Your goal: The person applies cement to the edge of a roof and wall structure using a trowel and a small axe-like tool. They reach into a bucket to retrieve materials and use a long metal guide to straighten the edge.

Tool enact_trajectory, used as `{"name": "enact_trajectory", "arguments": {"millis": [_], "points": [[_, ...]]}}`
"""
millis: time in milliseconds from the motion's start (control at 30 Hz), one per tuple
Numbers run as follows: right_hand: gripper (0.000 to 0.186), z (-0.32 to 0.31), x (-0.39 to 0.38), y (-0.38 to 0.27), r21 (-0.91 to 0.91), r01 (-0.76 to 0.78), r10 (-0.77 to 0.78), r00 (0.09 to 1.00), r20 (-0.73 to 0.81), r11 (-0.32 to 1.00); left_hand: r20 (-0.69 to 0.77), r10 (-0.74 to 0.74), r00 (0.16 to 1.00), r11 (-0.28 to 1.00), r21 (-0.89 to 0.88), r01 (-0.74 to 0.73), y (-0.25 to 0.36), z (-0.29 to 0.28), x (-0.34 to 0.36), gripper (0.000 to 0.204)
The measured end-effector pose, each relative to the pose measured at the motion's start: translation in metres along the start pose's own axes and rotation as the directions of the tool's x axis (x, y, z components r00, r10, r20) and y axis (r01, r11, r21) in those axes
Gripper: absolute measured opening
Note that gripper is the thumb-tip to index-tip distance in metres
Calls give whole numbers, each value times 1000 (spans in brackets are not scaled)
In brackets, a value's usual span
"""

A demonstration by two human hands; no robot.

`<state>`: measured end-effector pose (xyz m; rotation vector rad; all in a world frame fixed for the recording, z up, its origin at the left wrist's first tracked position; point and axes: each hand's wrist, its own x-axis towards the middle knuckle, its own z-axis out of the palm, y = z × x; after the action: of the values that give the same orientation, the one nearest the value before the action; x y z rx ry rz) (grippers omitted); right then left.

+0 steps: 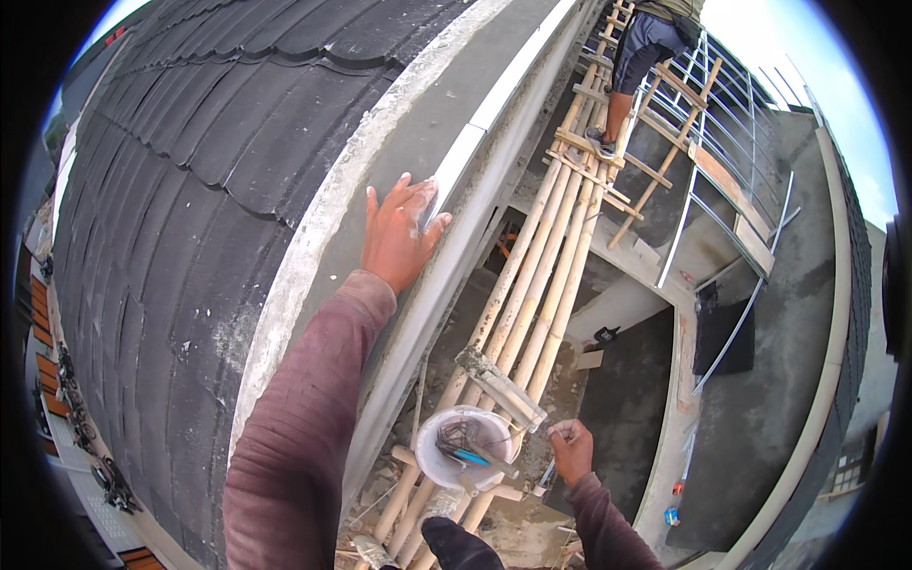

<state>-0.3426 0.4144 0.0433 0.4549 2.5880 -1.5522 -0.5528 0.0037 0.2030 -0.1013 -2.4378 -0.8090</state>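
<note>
on the grey concrete ledge (418,123) that ran along the edge of the dark tiled roof (190,190), your left hand (399,237) lay flat with its fingers spread and released, palm down, the fingertips touching the pale strip (475,142) at the ledge's outer lip. your arm reached up to it in a dusty maroon sleeve (304,418). below and to the right, your right hand (572,448) was closed into a fist around a thin tool (546,475) whose kind was too small to tell; the hand hung just beside the bamboo scaffold poles (541,275) that ran in a bundle from the lower edge up toward the far end of the building. a white bucket (437,465) sat on the poles near that hand, just to its left, holding a tangle of dark wire and something with a blue handle (472,458). a short wooden crosspiece (503,385) was lashed over the poles right above the bucket. farther along the scaffold, at the top of the view, another person (641,57) stood on the bamboo in grey trousers, well apart from you, beside a wooden ladder (665,152) and a run of metal framing (741,104). under the poles, a concrete floor (627,399) with scattered debris showed far down.
</note>
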Motion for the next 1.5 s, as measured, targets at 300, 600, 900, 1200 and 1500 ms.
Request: {"name": "enact_trajectory", "arguments": {"millis": [300,600,900,1200,1500], "points": [[11,1,-11,12,62,-21,19,999,33,998,13,-26,1000,992,-121,27,-6,10,0,40],[9,28,84,-150,211,272,-291,954,64,939,-90,-21,996,996,-90,13,-5,16,-1,31],[15,123,189,-419,94,812,-811,553,192,576,-146,-32,989,992,-129,13,-2,15,-1,29],[11,149,211,-433,-82,864,-814,497,300,497,-145,-58,988,988,-148,36,-1,11,-2,30],[10,143,208,-436,-152,879,-824,476,306,451,-146,-148,978,967,-230,113,7,11,13,23]]}}
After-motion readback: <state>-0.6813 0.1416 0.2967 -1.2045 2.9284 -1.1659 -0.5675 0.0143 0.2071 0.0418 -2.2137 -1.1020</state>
